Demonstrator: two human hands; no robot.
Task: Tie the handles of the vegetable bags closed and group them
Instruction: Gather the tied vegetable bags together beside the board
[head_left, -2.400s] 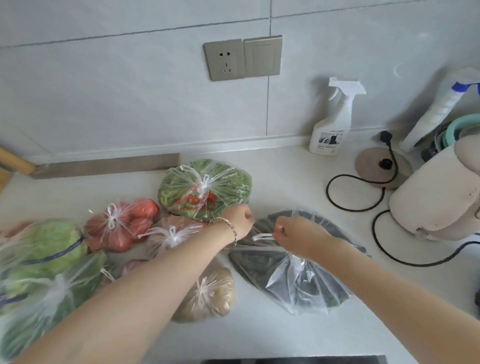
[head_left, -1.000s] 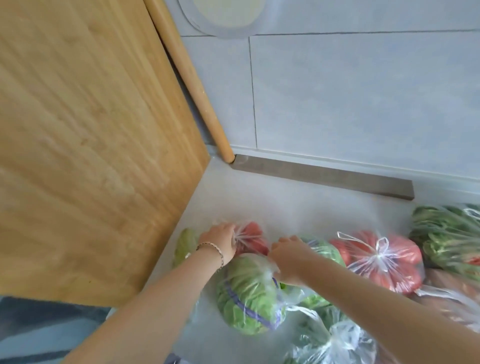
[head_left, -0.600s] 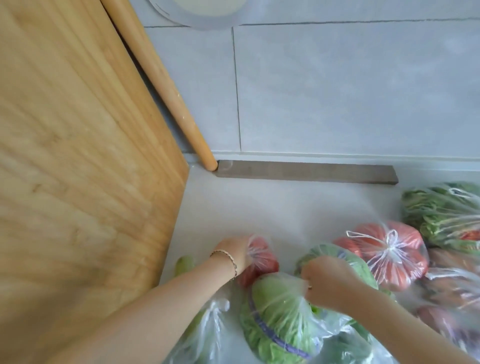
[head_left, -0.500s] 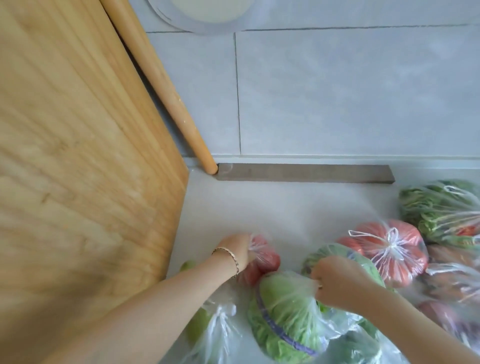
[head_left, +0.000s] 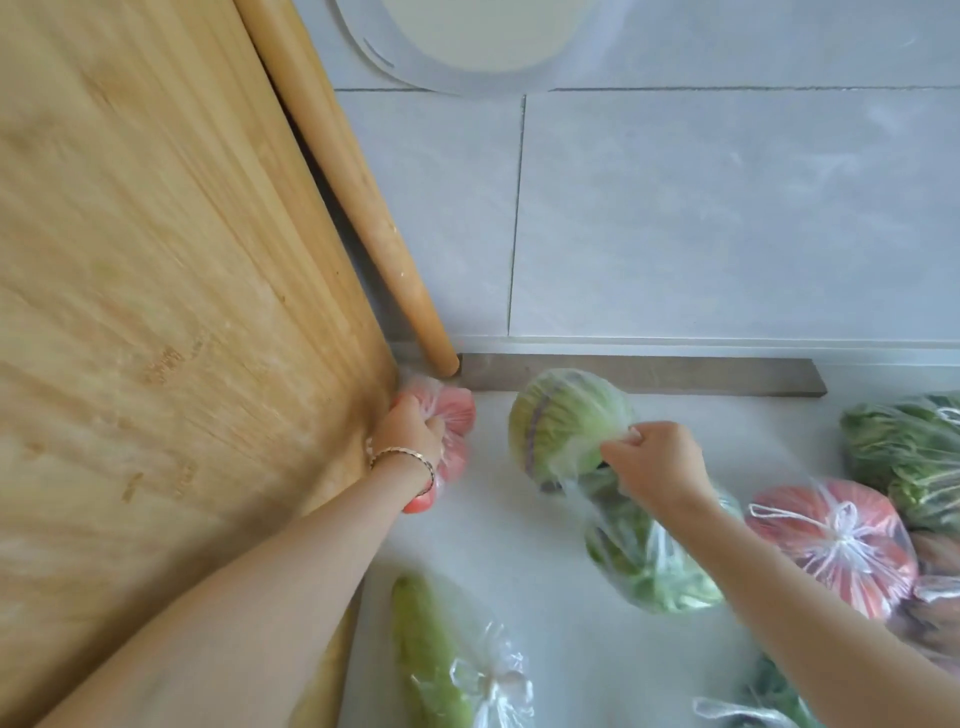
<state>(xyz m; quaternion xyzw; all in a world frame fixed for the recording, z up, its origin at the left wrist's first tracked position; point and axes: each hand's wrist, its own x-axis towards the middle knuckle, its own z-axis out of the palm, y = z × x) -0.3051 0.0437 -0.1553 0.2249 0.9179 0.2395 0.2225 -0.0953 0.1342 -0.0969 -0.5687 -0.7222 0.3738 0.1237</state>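
Note:
My left hand (head_left: 410, 431) grips a clear bag of red tomatoes (head_left: 452, 415) in the back left corner of the counter, against the wooden board. My right hand (head_left: 657, 460) holds the top of a bag with a green cabbage (head_left: 561, 421), near the back wall. Below it lies a bag of leafy greens (head_left: 644, 561). A tied bag of tomatoes (head_left: 836, 540) lies at the right, with a bag of green vegetables (head_left: 914, 452) behind it. A tied bag with a long green vegetable (head_left: 431, 660) lies at the front.
A large wooden cutting board (head_left: 156, 312) leans at the left, with a rolling pin (head_left: 358, 208) propped against the tiled wall. A grey strip (head_left: 675, 376) runs along the counter's back edge. More bags crowd the right edge.
Both hands have carried their bags away from me toward the back wall: the tomato bag into the corner by the board, the cabbage bag up beside the grey strip.

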